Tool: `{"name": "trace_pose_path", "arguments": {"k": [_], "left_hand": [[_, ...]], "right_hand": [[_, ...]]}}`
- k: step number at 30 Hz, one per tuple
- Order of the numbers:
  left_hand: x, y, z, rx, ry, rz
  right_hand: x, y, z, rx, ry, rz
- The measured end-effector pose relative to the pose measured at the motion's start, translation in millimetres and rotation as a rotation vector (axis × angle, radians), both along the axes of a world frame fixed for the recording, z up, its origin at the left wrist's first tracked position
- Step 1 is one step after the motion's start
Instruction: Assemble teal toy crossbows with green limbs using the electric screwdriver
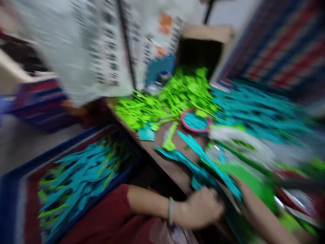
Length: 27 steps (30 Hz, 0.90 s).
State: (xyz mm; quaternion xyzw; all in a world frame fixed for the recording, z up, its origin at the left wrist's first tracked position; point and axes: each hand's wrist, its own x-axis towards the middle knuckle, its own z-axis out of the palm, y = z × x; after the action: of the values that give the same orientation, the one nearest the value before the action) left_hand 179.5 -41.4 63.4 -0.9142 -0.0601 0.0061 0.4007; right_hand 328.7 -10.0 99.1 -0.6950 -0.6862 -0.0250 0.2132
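The view is heavily smeared by motion. My left hand [203, 207], with a pale bangle [171, 211] at the wrist, is curled at the table's near edge, against a bunch of long teal leaf-shaped pieces [200, 159]. It seems to grip them. My right forearm [259, 211] reaches in from the lower right beside a green flat piece [243, 176]. The right hand's fingers are lost in blur under the teal pieces.
On the brown table [172, 166] lie a lime-green pile [175, 98], a teal pile [259, 108], a pink-rimmed dish [195, 121] and a white ring [238, 139]. A blue-edged bin [15, 189] of teal and green pieces sits lower left. A cardboard box [205, 34] stands behind.
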Motion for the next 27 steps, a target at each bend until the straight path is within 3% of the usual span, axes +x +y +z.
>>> {"name": "trace_pose_path", "arguments": {"k": [2, 5, 9, 13, 16, 19, 23, 27], "left_hand": [[11, -11, -11.4, -0.25, -0.157, -0.019], [28, -16, -21.2, -0.515, -0.287, 0.005], [20, -15, -12.4, -0.717, -0.36, 0.014], [-26, 1, 2.7, -0.938, -0.504, -0.145], [-58, 24, 9.5, -0.974, -0.657, -0.108], [-70, 37, 10.5, -0.932, -0.693, -0.029], [-73, 31, 3.2, -0.946, -0.652, -0.084], [-86, 27, -8.3, -0.994, -0.734, 0.027]], "right_hand": [[37, -44, 6.8, -0.166, 0.013, -0.091], [72, -74, 19.1, -0.381, 0.235, 0.006], [88, -72, 31.6, -0.354, 0.39, -0.02], [83, -83, 36.5, -0.291, 0.429, -0.014], [80, -93, 34.9, -0.31, 0.368, -0.05], [74, -89, 28.5, -0.376, 0.285, -0.055], [60, -74, 14.0, -0.386, 0.202, 0.07], [55, -69, 0.3, -0.397, 0.14, 0.125]]}}
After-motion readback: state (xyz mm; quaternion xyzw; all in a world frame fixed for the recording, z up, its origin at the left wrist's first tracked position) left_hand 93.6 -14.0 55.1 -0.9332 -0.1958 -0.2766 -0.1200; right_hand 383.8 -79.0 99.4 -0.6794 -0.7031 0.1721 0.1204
